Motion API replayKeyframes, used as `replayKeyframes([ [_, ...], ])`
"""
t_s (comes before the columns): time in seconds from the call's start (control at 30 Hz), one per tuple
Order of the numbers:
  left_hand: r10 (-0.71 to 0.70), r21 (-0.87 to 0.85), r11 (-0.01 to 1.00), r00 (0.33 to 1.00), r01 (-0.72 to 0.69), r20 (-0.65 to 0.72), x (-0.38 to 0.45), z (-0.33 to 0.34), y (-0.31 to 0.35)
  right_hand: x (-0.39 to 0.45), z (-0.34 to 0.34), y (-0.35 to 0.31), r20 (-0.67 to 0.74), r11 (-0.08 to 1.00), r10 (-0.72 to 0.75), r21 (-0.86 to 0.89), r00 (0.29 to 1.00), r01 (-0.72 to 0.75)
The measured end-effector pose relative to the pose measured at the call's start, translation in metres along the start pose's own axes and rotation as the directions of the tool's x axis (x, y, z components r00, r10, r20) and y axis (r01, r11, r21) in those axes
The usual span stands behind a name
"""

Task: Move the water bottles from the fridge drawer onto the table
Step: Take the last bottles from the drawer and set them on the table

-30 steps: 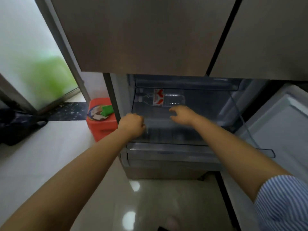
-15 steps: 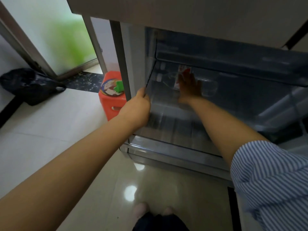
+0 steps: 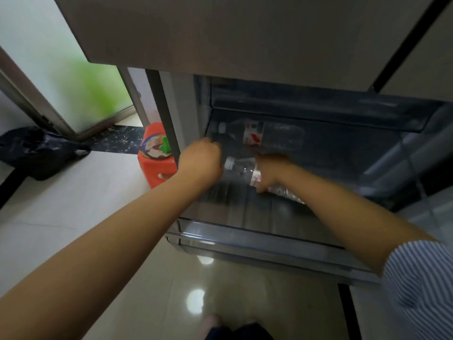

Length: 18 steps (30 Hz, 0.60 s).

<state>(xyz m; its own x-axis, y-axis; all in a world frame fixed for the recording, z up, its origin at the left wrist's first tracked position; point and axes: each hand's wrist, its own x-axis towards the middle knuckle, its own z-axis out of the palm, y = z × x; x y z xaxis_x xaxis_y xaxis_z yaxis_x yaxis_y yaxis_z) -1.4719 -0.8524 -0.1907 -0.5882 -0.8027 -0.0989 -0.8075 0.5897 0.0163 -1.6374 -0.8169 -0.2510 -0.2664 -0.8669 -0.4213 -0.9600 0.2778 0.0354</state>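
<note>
The right hand (image 3: 270, 171) is wrapped over the middle of the nearer water bottle (image 3: 247, 171), its fingers (image 3: 261, 188) curled down around the red-and-white label so that the bottle is gripped across its body; the white cap points toward 9 o'clock and the clear ribbed base trails out past the wrist toward 4 o'clock. This bottle sits slightly tilted inside the open fridge drawer (image 3: 245, 231), and whether it touches the drawer floor or is lifted clear of it cannot be told. The left hand (image 3: 202, 160) is clenched in a fist at the drawer's left edge, at 9 o'clock from the bottle's cap and just beside it; what the fingers close on there is hidden behind the knuckles. A second water bottle (image 3: 262, 136) lies on its side at 12 o'clock from the gripped one, near the drawer's back wall, cap also toward 9 o'clock, apart from both hands. The closed fridge door panels (image 3: 220, 33) overhang the drawer from above. Outside the fridge, at 9 o'clock from the left hand, a red plastic stool (image 3: 157, 165) stands on the tiled floor (image 3: 73, 204), with a black bag (image 3: 36, 150) farther off toward 9 o'clock beside a frosted glass door (image 3: 49, 57). A striped sleeve (image 3: 421, 285) covers the right upper arm at 5 o'clock.
</note>
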Motion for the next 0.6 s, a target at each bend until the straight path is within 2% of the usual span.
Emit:
replayKeyframes([
  [0.13,0.034,0.090,0.995,0.992,-0.045,0.118,0.033,0.011,0.024,-0.028,0.007,0.027,0.174,0.984,0.127,0.099,0.977,-0.146],
  [0.23,0.002,0.000,1.000,0.976,-0.002,0.220,0.066,0.029,0.038,-0.042,0.007,0.047,0.281,0.943,0.239,0.162,0.930,-0.291],
  [0.3,-0.023,-0.035,0.999,0.963,0.034,0.268,0.083,0.037,0.045,-0.046,0.011,0.053,0.274,0.942,0.225,0.184,0.935,-0.281],
  [0.4,-0.081,-0.128,0.986,0.976,0.108,0.200,0.111,0.048,0.053,-0.040,0.023,0.057,0.130,0.932,0.120,0.328,0.984,-0.157],
  [0.47,-0.091,-0.191,0.974,0.985,0.118,0.145,0.128,0.061,0.051,-0.037,0.028,0.059,0.099,0.914,0.081,0.390,0.992,-0.114],
  [0.6,-0.080,-0.109,0.991,0.997,0.081,0.013,0.152,0.073,0.040,-0.031,0.026,0.064,0.108,0.888,0.114,0.435,0.988,-0.151],
])
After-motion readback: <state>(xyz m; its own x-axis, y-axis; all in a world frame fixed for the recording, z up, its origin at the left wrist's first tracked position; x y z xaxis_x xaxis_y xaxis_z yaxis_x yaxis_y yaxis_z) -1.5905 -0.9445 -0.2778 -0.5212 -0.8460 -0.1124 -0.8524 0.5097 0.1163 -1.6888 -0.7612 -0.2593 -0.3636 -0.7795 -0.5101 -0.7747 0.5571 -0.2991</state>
